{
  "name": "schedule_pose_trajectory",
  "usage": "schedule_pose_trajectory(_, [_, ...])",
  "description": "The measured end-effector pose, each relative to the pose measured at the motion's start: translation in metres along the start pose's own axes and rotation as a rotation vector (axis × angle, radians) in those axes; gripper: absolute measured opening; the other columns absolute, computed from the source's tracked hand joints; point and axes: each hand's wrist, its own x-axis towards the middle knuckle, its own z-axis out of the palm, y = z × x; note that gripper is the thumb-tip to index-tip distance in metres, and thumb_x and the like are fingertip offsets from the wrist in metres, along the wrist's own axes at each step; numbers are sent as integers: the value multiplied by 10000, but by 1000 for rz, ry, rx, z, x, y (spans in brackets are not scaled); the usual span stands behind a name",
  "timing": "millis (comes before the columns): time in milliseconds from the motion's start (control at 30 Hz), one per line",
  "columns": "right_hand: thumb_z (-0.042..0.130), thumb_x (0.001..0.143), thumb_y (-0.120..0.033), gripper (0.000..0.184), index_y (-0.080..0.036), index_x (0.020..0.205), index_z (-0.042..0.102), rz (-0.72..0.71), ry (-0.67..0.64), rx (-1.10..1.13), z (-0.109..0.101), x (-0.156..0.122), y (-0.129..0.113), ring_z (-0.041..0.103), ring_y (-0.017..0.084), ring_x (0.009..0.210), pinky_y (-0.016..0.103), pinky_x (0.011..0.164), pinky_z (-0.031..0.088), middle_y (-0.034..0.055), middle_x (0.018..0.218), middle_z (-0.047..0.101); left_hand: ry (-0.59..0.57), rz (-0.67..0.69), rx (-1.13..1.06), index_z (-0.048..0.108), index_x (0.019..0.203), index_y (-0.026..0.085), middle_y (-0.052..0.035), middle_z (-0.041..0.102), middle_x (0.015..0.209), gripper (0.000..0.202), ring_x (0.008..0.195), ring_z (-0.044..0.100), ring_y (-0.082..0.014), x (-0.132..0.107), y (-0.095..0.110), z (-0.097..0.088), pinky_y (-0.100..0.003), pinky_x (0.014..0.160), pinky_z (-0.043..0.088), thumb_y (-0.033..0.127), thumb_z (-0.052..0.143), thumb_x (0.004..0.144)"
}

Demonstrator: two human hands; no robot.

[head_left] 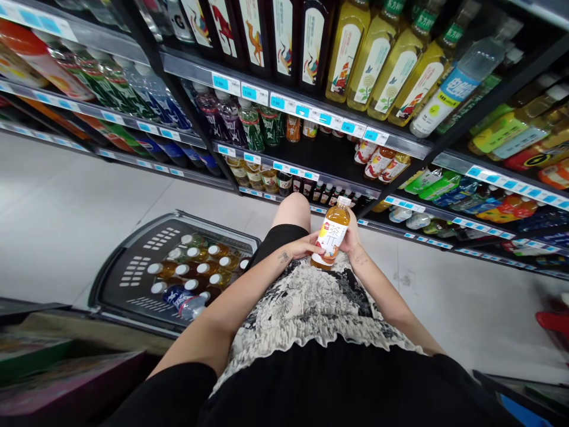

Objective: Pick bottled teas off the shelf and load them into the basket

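I hold an amber tea bottle (332, 233) with a white cap and a white-and-orange label in front of my lap. My left hand (303, 247) wraps round its lower left side. My right hand (353, 239) grips it from the right, behind the label. The bottle stands nearly upright, tilted slightly right. A dark grey shopping basket (133, 267) on the floor to my left carries several more white-capped amber bottles (195, 270) and one blue-labelled clear bottle (184, 299) lying on its side.
Black store shelves (311, 154) packed with drink bottles run across the top of the view, with blue price tags along their edges. The floor (66, 201) is pale tile. My knee (291, 209) points toward the lowest shelf. Something red (553, 323) sits at the right edge.
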Motion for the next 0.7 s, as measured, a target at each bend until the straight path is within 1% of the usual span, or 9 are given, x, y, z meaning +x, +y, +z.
schedule_pose_trajectory(167, [597, 769, -441, 357, -176, 988, 695, 5, 5, -12, 1, 0, -1, 693, 311, 1064, 463, 982, 542, 92, 913, 767, -5, 11, 3, 536, 1373, 168, -171, 674, 1305, 863, 1068, 708, -270, 1, -1, -1, -365, 955, 532, 123, 895, 589])
schedule_pose_trajectory(300, [590, 770, -457, 347, -197, 982, 682, -12, 3, -45, 1, 0, 0, 692, 314, 1065, 490, 981, 539, 78, 906, 769, -9, 16, 9, 521, 1384, 171, -168, 684, 1286, 874, 1047, 714, -261, 0, -1, 0, -358, 945, 540, 121, 892, 595])
schedule_pose_trajectory(500, [633, 735, -463, 334, -206, 937, 699, -44, -8, -56, 0, 1, 1, 697, 325, 1069, 487, 1002, 538, 65, 903, 774, -13, 14, 23, 524, 1371, 168, -170, 685, 1276, 852, 1036, 714, -258, 0, -1, -1, -368, 935, 552, 129, 890, 603])
schedule_pose_trajectory(700, [605, 744, -462, 348, -217, 974, 695, -34, -12, -65, 1, 1, 1, 677, 325, 1112, 499, 1028, 519, 66, 931, 775, -13, 26, 17, 532, 1361, 158, -168, 686, 1267, 846, 1055, 710, -269, 0, 0, 1, -369, 940, 547, 139, 897, 598])
